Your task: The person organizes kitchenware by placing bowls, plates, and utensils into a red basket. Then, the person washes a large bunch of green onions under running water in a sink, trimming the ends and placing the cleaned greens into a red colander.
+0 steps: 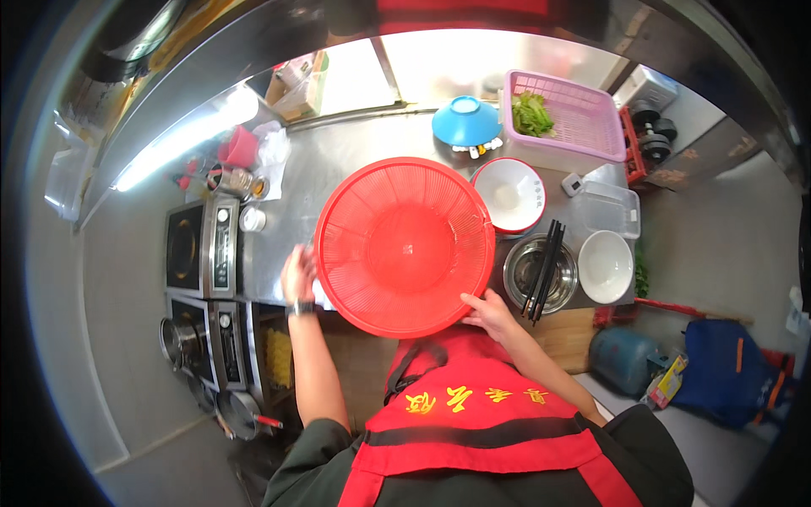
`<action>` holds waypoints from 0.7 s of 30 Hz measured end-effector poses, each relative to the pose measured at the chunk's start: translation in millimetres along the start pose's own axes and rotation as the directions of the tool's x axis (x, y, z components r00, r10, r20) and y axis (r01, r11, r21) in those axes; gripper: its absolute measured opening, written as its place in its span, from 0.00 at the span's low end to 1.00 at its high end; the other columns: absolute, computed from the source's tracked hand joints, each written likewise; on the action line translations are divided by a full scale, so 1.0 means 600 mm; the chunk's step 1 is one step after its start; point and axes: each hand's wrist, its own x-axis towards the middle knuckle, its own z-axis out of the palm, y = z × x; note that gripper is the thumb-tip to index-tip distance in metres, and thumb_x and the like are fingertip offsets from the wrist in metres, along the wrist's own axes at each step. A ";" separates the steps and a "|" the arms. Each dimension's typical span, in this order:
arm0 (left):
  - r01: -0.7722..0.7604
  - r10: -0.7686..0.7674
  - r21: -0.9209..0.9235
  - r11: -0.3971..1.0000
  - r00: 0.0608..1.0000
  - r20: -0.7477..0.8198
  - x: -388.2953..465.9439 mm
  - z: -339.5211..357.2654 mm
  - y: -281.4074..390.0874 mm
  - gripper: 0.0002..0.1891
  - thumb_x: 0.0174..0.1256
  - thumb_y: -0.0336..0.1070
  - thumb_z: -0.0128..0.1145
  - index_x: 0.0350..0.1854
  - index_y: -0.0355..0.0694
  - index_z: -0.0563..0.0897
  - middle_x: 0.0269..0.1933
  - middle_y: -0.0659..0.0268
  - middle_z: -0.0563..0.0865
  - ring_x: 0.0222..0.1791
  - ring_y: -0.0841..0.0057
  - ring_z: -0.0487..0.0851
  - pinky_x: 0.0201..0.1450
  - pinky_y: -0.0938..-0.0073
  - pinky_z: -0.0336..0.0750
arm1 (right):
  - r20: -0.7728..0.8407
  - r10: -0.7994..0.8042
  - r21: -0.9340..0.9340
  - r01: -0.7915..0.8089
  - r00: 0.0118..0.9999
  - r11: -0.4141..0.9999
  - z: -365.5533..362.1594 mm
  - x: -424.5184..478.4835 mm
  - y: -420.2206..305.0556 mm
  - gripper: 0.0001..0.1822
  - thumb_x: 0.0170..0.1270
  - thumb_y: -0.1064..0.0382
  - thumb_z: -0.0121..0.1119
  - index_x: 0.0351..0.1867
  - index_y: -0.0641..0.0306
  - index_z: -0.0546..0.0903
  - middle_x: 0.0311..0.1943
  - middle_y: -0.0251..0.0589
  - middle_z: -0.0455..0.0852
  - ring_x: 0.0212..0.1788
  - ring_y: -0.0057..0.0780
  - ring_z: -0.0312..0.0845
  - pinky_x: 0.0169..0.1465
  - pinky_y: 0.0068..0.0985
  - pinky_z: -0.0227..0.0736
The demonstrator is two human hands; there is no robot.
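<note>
A round red plastic colander basket (408, 244) is held in front of me, over the near edge of the steel worktop. My right hand (491, 314) grips its lower right rim, thumb on top and fingers beneath. Beside the basket's left rim is my left hand (299, 275), slightly blurred; whether its fingers touch the rim is hard to tell. Nothing lies inside the basket. To its right stand a white bowl with a red rim (510, 194) and a metal bowl (516, 266) with black chopsticks (546, 271) laid across it.
A pink basket (583, 120) with green leaves (532, 115) stands at the back right, beside an upturned blue bowl (467, 121). At right are a white bowl (605, 266) and a clear plastic container (611, 209). An induction cooker (222, 250) and a small white jar (253, 219) are at left.
</note>
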 end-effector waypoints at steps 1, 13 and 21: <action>0.053 -0.049 0.024 0.998 0.987 -0.150 -0.003 -0.054 -0.033 0.20 0.65 0.51 0.57 0.50 0.42 0.76 0.48 0.64 0.83 0.40 0.75 0.80 0.34 0.75 0.72 | 0.056 -0.026 0.091 0.020 0.998 0.996 0.007 0.007 0.017 0.25 0.62 0.56 0.64 0.56 0.66 0.73 0.47 0.46 0.82 0.42 0.29 0.82 0.38 0.28 0.79; 0.172 -0.186 -0.325 0.930 0.982 -0.011 0.066 -0.396 -0.160 0.13 0.67 0.49 0.53 0.40 0.44 0.75 0.38 0.69 0.80 0.32 0.74 0.79 0.28 0.72 0.75 | -0.231 -0.469 0.256 0.519 0.852 0.816 0.165 -0.154 0.084 0.14 0.55 0.76 0.56 0.44 0.76 0.80 0.42 0.43 0.85 0.42 0.28 0.82 0.48 0.25 0.76; 0.061 -0.074 0.055 0.997 0.958 0.278 -0.078 -0.191 -0.232 0.17 0.68 0.43 0.52 0.48 0.32 0.79 0.39 0.59 0.84 0.32 0.70 0.82 0.31 0.70 0.79 | -0.584 -0.339 0.515 0.659 0.738 0.548 0.069 -0.404 0.255 0.20 0.51 0.73 0.58 0.49 0.70 0.78 0.44 0.43 0.83 0.46 0.33 0.81 0.49 0.30 0.77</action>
